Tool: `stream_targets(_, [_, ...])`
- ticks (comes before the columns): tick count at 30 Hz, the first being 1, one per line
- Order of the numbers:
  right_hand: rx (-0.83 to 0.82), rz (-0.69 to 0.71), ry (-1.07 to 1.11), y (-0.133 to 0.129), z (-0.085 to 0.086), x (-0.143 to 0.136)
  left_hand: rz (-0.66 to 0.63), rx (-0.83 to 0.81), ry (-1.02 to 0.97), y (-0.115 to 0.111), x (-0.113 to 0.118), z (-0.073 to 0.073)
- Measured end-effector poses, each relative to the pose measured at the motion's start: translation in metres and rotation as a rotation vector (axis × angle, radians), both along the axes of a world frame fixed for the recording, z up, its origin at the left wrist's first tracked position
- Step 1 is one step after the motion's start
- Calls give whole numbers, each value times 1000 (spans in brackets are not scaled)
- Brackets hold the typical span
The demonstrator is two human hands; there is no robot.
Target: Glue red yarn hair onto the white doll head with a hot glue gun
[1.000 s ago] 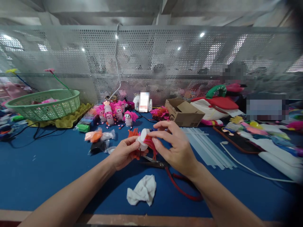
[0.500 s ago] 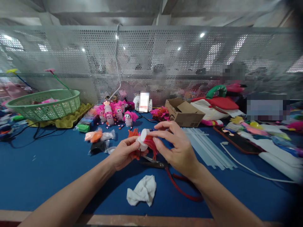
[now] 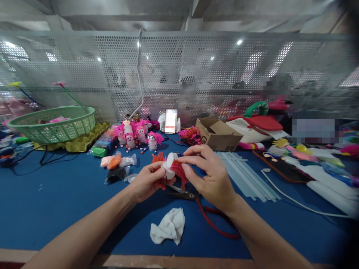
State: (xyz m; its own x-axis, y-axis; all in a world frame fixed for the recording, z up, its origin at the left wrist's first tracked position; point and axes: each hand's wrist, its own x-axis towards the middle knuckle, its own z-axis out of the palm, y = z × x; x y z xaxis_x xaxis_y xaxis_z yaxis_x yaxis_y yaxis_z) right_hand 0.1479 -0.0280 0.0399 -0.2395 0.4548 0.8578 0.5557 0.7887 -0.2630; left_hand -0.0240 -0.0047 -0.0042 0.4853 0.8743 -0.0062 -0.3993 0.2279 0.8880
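My left hand (image 3: 148, 181) is closed around a small white doll (image 3: 169, 161), thumb on its body, its round white end turned up. Strands of red and pink yarn (image 3: 180, 173) hang from the doll's right side. Orange yarn (image 3: 158, 158) shows behind my left fingers. My right hand (image 3: 213, 177) pinches the red yarn close to the white end, with thumb and fingertips together. Beneath my hands lie scissors (image 3: 183, 195) with red handles, their blades partly covered. A crumpled white tissue (image 3: 169, 226) rests nearer to me on the blue table.
Several pink-haired dolls (image 3: 152, 142) stand at the back, left of an open cardboard box (image 3: 221, 138). Clay packets (image 3: 116, 161) lie to the left. Translucent glue sticks (image 3: 246, 175) and a white cable (image 3: 297, 208) are on the right. A green basket (image 3: 56, 127) stands far left.
Almost nothing differs. Both hands keep the same hold on the doll and its yarn, with only a tiny shift of my right fingers.
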Motion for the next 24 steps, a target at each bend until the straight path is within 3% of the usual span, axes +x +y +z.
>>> stream_targets(24, [0, 18, -6, -1, -1, -2, 2, 3, 3, 1, -1, -1])
